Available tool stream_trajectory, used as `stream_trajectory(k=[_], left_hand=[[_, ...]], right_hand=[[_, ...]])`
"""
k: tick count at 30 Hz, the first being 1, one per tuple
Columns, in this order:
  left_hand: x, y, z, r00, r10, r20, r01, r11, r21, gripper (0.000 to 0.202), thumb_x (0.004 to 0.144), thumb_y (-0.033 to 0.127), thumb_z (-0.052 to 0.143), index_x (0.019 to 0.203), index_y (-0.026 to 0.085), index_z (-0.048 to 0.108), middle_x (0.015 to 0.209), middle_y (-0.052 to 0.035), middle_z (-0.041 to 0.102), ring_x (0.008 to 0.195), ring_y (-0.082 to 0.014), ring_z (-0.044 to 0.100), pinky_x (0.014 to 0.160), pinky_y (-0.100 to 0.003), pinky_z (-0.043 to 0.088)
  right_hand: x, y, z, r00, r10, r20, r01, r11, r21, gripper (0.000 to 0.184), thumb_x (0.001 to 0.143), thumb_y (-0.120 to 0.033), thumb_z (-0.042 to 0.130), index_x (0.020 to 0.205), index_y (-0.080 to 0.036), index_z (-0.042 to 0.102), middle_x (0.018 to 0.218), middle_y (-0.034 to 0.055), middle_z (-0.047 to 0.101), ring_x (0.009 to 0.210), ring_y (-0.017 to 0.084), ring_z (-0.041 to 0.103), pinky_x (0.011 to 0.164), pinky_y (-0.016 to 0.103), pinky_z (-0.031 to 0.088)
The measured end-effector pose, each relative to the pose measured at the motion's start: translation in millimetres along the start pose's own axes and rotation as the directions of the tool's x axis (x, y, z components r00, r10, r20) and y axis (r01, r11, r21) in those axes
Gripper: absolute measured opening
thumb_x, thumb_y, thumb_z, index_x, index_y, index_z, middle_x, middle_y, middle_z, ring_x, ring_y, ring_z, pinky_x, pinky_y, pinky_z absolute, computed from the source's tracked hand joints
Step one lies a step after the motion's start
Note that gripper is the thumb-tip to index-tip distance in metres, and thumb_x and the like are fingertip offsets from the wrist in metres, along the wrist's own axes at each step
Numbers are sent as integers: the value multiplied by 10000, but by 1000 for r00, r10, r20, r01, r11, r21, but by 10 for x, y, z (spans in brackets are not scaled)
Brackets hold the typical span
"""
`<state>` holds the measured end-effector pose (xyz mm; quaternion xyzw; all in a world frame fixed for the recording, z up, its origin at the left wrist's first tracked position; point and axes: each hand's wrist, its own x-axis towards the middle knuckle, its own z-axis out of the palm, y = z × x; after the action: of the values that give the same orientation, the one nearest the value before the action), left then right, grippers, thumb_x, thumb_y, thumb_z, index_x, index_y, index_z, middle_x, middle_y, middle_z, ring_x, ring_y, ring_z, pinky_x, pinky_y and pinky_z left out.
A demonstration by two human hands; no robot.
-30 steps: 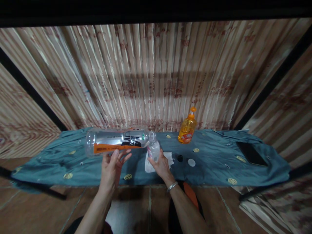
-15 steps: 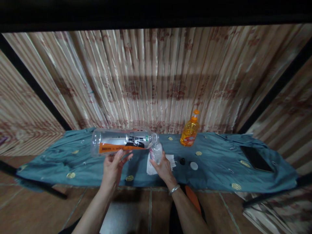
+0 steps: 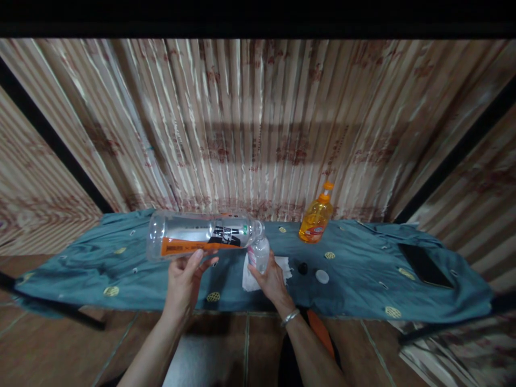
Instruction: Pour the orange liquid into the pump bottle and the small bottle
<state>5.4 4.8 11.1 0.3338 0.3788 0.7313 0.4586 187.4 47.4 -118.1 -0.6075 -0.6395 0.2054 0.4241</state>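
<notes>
My left hand (image 3: 183, 282) holds a large clear plastic bottle (image 3: 201, 234) with an orange and black label, tipped on its side. Its open mouth points right, against the top of a small clear bottle (image 3: 260, 253). My right hand (image 3: 271, 279) is wrapped round that small bottle, which stands upright over a white tissue (image 3: 264, 267) on the teal cloth (image 3: 355, 279). A silver bracelet sits on my right wrist.
An orange pump bottle of liquid soap (image 3: 315, 216) stands at the back of the cloth. A small black cap (image 3: 302, 267) and a white cap (image 3: 322, 276) lie right of the tissue. A dark phone (image 3: 425, 258) lies at the far right. Striped curtains hang behind.
Both hands and both bottles have kept their pose; only the head camera has shifted slightly.
</notes>
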Motion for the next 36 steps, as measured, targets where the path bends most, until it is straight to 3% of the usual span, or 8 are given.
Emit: stream_trajectory(k=[9,15,36], left_hand=[[-18,-42,-30,1000,-3,-8,3,1000,-3,376,527,389,872,639,166,591,694,-28,696,692,-216,697,624,-351,586],[-35,-36,-7,1000,-6,-30,5,1000,-26,377,511,398,880,699,153,663,676,-28,692,662,-203,693,616,-333,591],[-42,-35,18,999,15,-41,-16,1000,-16,361,531,373,870,672,145,627,672,-30,683,662,-221,696,609,-364,594]], right_hand=[[-14,67,40,1000,1,-6,-1,999,-42,775,824,-509,599,1395,-39,364,1160,202,678,1043,330,668,864,419,537],[-22,47,15,1000,0,20,1,999,-46,751,844,-490,582,1401,-42,349,1152,207,679,1057,321,663,865,412,533],[-21,38,20,1000,15,5,-15,999,-37,723,833,-462,608,1377,-47,375,1155,214,677,1056,330,663,869,416,531]])
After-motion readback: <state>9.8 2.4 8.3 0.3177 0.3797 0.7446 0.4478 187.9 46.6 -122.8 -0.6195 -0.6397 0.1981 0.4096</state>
